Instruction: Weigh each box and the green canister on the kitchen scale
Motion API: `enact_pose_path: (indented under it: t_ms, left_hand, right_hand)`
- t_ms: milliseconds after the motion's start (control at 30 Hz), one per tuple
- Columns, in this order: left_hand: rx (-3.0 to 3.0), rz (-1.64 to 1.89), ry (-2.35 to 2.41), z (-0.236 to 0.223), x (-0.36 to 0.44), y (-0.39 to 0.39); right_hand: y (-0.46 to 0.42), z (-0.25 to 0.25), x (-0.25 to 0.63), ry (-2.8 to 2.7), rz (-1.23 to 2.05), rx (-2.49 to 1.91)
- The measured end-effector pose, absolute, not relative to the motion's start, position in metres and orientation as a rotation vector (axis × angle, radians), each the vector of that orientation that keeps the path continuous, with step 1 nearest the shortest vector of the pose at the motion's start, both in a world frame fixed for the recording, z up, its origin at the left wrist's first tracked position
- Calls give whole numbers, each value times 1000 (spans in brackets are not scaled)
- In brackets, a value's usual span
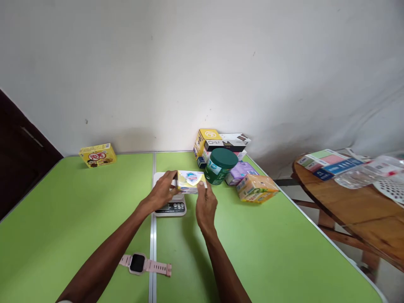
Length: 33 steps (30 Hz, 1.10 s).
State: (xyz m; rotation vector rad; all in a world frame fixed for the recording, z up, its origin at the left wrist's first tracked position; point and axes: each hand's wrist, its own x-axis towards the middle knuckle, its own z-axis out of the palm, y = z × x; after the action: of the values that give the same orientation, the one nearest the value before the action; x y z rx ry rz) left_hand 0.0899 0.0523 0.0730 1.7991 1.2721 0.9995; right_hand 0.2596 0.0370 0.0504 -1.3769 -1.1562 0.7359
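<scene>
“泡芙” — on the yellow box (98, 156) at far left — most other print blurred

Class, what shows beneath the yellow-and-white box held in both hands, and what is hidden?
Below the box shows a digital kitchen scale, with its front buttons visible. The box and left hand cover much of its top; I cannot tell whether the box touches it.

The box (191, 178) before you looks like smooth, glossy printed card. Your scale (172, 207) looks like smooth plastic, your tabletop (94, 202) smooth with a soft sheen, its strip (152, 237) metallic. The side table (362, 214) seems varnished wood; the bottle (362, 173), clear, shiny plastic.
</scene>
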Motion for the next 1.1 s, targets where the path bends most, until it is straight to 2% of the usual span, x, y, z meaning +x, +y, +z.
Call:
enact_pose_path:
  t_ms: [233, 767, 1100]
  left_hand:
    - [1681, 1033, 1403, 62, 34, 48]
    - [1761, 952, 1409, 43, 8, 54]
    - [1264, 1398, 1545, -21, -28, 51]
  right_hand:
    - [49, 38, 209, -1356, 762, -1314]
    - [55, 10, 215, -1382, 798, -1303]
    - [82, -42, 253, -1075, 921, -1295]
